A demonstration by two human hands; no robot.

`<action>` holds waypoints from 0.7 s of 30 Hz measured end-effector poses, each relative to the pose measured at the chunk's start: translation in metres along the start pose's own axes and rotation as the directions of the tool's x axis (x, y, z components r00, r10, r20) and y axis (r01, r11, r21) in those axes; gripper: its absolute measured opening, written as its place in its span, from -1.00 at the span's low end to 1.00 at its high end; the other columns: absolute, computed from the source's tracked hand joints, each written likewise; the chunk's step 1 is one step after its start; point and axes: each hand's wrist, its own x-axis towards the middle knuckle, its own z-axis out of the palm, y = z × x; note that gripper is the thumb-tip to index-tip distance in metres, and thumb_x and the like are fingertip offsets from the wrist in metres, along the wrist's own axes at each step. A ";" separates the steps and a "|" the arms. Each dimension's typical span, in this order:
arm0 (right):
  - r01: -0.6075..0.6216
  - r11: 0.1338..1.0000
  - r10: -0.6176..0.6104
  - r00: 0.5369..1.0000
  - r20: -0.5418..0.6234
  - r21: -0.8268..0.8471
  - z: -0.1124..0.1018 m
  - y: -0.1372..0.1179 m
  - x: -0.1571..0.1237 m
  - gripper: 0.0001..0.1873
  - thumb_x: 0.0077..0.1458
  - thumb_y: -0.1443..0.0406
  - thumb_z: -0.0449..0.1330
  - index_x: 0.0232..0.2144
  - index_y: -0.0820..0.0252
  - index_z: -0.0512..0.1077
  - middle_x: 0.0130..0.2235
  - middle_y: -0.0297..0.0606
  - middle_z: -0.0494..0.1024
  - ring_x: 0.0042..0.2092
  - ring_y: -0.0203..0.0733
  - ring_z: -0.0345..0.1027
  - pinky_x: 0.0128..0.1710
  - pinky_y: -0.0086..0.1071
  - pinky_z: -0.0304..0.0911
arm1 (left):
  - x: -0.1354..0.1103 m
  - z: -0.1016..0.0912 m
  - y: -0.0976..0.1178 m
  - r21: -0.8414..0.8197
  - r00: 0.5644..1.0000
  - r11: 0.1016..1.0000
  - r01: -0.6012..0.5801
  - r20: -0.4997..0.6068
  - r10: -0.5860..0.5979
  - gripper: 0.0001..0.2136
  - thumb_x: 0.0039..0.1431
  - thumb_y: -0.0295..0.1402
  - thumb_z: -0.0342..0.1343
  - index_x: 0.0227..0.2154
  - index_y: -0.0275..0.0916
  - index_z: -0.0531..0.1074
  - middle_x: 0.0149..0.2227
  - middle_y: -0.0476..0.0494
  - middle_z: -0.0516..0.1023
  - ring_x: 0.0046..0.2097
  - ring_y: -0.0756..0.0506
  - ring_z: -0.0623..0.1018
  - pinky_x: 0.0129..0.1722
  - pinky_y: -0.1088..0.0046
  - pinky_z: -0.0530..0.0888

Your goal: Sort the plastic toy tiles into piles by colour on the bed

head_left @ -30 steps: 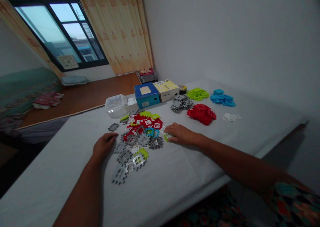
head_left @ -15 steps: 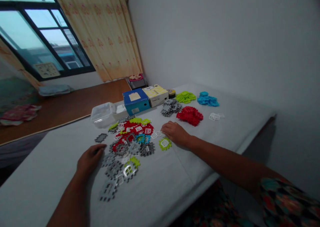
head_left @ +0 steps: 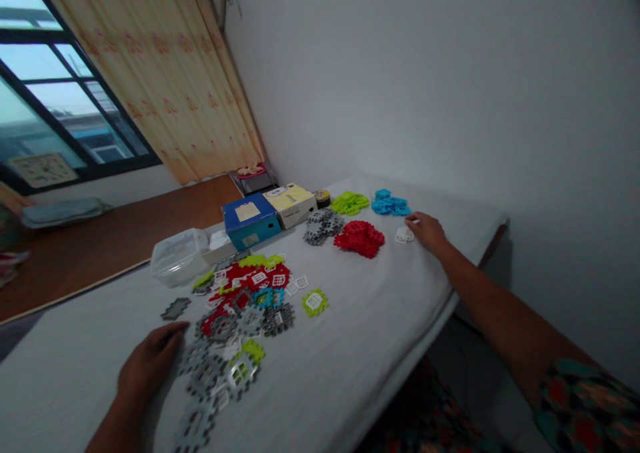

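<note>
At the right of the table my right hand point(head_left: 426, 230) pinches a small white window-frame piece point(head_left: 415, 221), mostly covered by the fingers. Beneath it lie a few more white window-frame pieces point(head_left: 403, 235). My left hand point(head_left: 149, 361) rests on the table with its fingers curled together and nothing seen in them. Beside it spreads a mixed heap of toothed interlocking plastic pieces, among them grey plates point(head_left: 205, 376), red pieces point(head_left: 243, 276) and blue pieces point(head_left: 267, 297). A green toothed square point(head_left: 315, 302) with a white insert lies right of that heap.
Sorted piles stand further back: grey pieces point(head_left: 321, 226), red pieces point(head_left: 360, 238), green pieces point(head_left: 350, 203) and blue pieces point(head_left: 389, 204). Behind the mixed heap are a clear plastic box point(head_left: 179, 256), a blue box point(head_left: 251, 221) and a yellow-white box point(head_left: 291, 204). A wall borders the table.
My right hand has moved from beside the mixed heap over to the white pieces at the right. The left hand stays beside the grey plates. The view has turned to the right.
</note>
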 end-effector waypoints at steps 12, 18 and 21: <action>0.686 0.397 -0.897 0.148 0.417 0.610 0.046 -0.196 -0.118 -0.57 0.17 0.21 0.29 0.06 0.24 0.47 0.09 -0.03 0.52 0.09 -0.04 0.36 0.12 -0.19 0.24 | -0.021 -0.007 0.022 0.033 1.000 0.999 -0.002 -0.009 0.003 -0.65 0.16 -0.22 -0.01 -0.10 -0.13 0.60 0.04 -0.14 0.61 0.04 -0.21 0.58 0.01 0.29 0.50; 0.706 0.398 -0.899 0.171 0.404 0.586 0.067 -0.192 -0.138 -0.62 0.23 0.18 0.23 0.02 0.27 0.51 0.09 0.02 0.52 0.09 -0.02 0.34 0.14 -0.12 0.23 | -0.021 -0.003 0.020 -0.011 1.000 1.000 -0.001 -0.018 0.001 -0.66 0.16 -0.24 0.00 -0.10 -0.13 0.60 0.02 -0.10 0.62 0.03 -0.17 0.58 -0.01 0.38 0.49; 0.721 0.367 -0.921 0.193 0.338 0.588 0.068 -0.186 -0.144 -0.69 0.28 0.23 0.17 -0.01 0.27 0.53 0.06 0.02 0.55 0.08 -0.05 0.35 0.11 -0.15 0.27 | -0.020 -0.002 0.020 -0.010 0.999 1.000 0.021 -0.026 -0.021 -0.67 0.15 -0.23 0.03 -0.11 -0.11 0.61 0.01 -0.08 0.63 0.01 -0.18 0.59 -0.02 0.36 0.49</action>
